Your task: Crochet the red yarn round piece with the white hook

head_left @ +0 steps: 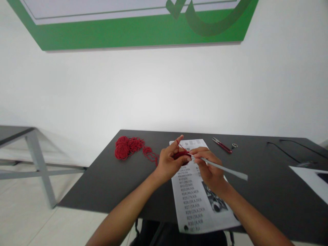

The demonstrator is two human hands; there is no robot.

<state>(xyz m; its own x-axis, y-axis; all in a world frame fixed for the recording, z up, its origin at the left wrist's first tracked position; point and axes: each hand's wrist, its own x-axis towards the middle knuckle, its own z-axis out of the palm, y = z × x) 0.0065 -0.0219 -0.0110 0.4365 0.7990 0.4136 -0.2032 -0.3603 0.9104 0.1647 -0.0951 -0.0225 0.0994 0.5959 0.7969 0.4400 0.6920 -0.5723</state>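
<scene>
My left hand (169, 160) is closed on a small piece of dark red crochet work (180, 155). A strand of red yarn runs over its raised index finger. In my right hand (208, 167) is a crochet hook (225, 169) with a pale grey handle, its thin metal tip touching the crochet work. The fingers partly cover the piece, so its full shape is hidden. From the left hand the yarn trails left to a loose heap of red yarn (124, 147) on the table. Under both hands lies a printed pattern sheet (191, 205) with rows of text and a photo.
Small red-handled thread snips (222, 146) with a ring lie at the back right of the dark table (143, 191). Eyeglasses (287, 153) and another sheet (307, 181) are at the far right. A white wall stands behind; a second table (15, 133) is at left.
</scene>
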